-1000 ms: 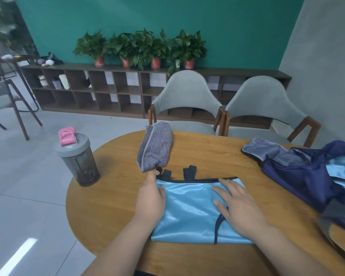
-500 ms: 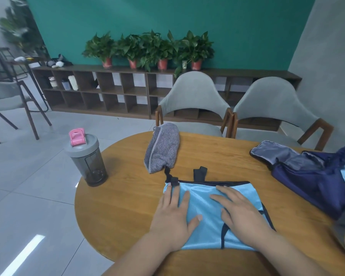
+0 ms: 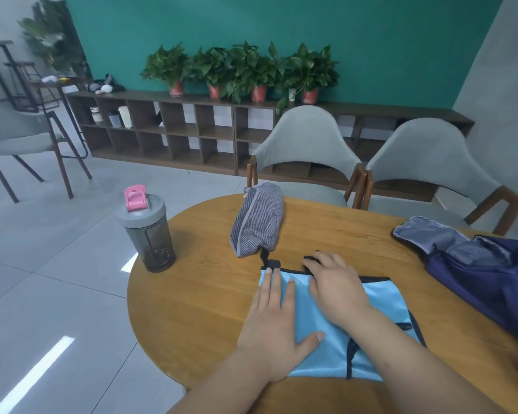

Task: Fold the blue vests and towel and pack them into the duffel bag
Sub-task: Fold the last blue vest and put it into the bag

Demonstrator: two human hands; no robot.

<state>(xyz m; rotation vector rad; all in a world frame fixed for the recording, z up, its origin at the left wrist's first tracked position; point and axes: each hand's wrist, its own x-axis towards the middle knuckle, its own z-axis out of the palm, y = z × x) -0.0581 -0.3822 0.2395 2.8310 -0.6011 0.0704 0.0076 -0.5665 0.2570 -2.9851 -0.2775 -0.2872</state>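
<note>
On the counter (image 3: 198, 297), near its front edge, the folded blue vest (image 3: 382, 297) lies under both hands. The left hand (image 3: 277, 330) presses flat, fingers (image 3: 274, 283) straight and close together. The right hand (image 3: 337, 289) rests relaxed fingers (image 3: 316, 264) over the top hem, hiding one dark strap. The duffel bag (image 3: 488, 282) is cut off at right; bare wood lies left.

The left hand (image 3: 277, 327) and right hand (image 3: 337, 289) are bare, with short, unpainted nails. The left forearm (image 3: 222, 392), entering at 6 o'clock, and the right forearm (image 3: 416, 363), entering at 5 o'clock, are bare skin to the frame's edge.
</note>
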